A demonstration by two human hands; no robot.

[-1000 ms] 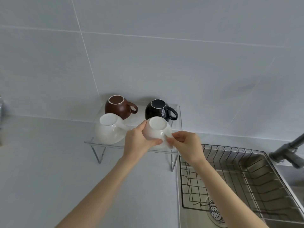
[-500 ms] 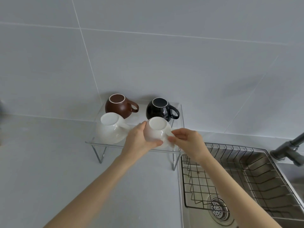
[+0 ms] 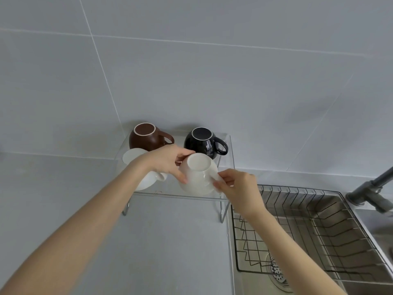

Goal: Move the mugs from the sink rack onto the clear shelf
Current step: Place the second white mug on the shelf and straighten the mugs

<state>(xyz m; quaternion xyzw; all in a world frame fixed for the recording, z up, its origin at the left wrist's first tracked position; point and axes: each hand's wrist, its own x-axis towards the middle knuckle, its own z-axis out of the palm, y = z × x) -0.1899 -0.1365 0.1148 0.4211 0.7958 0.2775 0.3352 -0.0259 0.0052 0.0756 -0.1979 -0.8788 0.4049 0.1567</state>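
Note:
A white mug (image 3: pixel 197 175) sits upside down at the front right of the clear shelf (image 3: pixel 170 193). My left hand (image 3: pixel 170 160) grips its left side. My right hand (image 3: pixel 238 186) pinches its handle on the right. Behind it stand a brown mug (image 3: pixel 146 137) and a black mug (image 3: pixel 204 141), both upside down. Another white mug (image 3: pixel 138 167) rests at the front left, partly hidden by my left forearm. The wire sink rack (image 3: pixel 297 231) at the right holds no mugs.
The shelf stands on metal legs against a grey tiled wall (image 3: pixel 191 71), on a grey counter (image 3: pixel 106 231). A dark faucet (image 3: pixel 372 190) reaches in from the right over the steel sink, whose drain strainer (image 3: pixel 276 271) shows through the rack.
The white mug has settled slightly lower on the shelf's front right. Both hands stay on it, and the view has shifted a little.

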